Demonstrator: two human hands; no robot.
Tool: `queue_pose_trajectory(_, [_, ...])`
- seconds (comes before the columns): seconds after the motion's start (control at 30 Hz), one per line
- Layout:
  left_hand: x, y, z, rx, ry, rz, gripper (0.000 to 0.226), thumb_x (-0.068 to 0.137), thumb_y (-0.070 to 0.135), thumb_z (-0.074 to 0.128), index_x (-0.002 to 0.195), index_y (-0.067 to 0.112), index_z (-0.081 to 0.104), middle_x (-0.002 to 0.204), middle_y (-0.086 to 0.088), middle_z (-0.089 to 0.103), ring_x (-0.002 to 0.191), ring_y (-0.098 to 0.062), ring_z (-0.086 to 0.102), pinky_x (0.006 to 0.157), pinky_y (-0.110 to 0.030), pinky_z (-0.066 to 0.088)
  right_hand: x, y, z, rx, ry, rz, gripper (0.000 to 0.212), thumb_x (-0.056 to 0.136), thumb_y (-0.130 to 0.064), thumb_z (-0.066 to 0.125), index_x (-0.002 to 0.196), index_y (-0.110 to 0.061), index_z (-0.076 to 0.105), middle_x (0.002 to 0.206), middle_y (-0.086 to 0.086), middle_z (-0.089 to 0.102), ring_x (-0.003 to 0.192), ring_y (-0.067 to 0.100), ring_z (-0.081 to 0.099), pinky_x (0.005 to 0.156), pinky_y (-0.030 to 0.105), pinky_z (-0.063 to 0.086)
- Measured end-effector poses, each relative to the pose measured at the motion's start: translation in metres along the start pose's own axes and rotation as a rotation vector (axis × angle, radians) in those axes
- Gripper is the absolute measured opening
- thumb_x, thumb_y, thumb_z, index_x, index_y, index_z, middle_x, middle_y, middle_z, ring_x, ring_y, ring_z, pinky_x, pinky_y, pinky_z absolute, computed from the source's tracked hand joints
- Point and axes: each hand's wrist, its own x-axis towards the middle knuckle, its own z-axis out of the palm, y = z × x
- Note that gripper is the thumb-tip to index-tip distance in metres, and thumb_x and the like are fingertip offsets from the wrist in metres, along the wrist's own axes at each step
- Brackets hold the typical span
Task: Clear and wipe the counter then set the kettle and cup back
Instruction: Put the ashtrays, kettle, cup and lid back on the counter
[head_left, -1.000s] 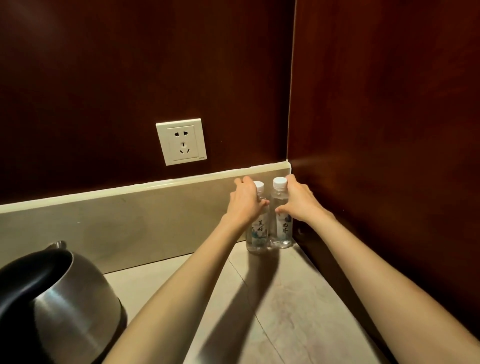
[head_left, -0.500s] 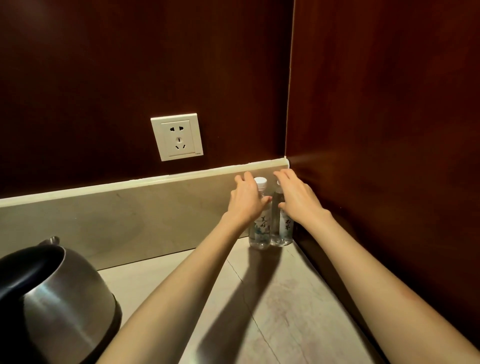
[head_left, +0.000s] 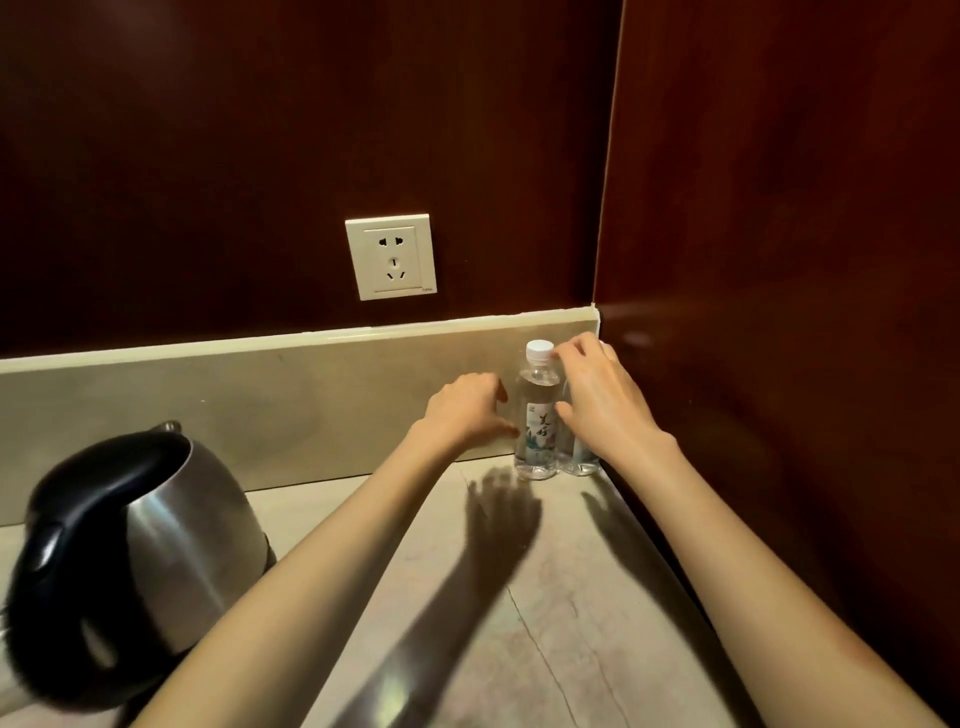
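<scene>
Two clear water bottles with white caps stand side by side in the counter's far right corner. The left bottle (head_left: 537, 415) shows in full. Only the base of the right bottle (head_left: 579, 462) is visible, since my right hand (head_left: 602, 405) hovers in front of it with relaxed, spread fingers near the left bottle's cap. My left hand (head_left: 462, 410) is just left of the left bottle, loosely curled and holding nothing, its thumb close to the label. The steel kettle (head_left: 156, 519) with a black handle stands at the left on the beige counter (head_left: 545, 597). No cup is in view.
A white wall outlet (head_left: 392, 257) sits above the beige backsplash (head_left: 260, 395). A dark wood panel (head_left: 779, 312) closes the counter on the right, right beside the bottles.
Both hands have let go of the bottles. My left hand slid off to the left, uncovering the left bottle. My right hand loosened and drew back slightly. The bottles stay upright in the corner.
</scene>
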Motion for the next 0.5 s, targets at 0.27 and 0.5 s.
queue_pose_trajectory(0.27, [-0.052,-0.017,-0.003,0.110,-0.116,-0.017,0.045,0.075,0.034,0.076,0.116,0.021,0.061,0.119,0.000,0.063,0.110,-0.023,0.058,0.085,-0.032,0.046,-0.023,-0.020,0.001,0.016,-0.376,-0.064,0.038,0.081,-0.022,0.067,0.117,-0.017,0.054,0.120,0.005,0.058,0.107,0.027,0.057,0.085,0.039,0.049])
queue_pose_trajectory(0.5, [-0.127,-0.060,0.013,0.072,-0.200,-0.144,0.040,0.078,0.030,0.072,0.114,0.015,0.062,0.113,-0.004,0.064,0.106,-0.023,0.059,0.085,-0.030,0.047,-0.046,-0.053,0.029,0.022,-0.612,-0.213,0.052,0.077,-0.032,0.074,0.123,-0.024,0.053,0.122,0.002,0.057,0.111,0.021,0.055,0.091,0.038,0.048])
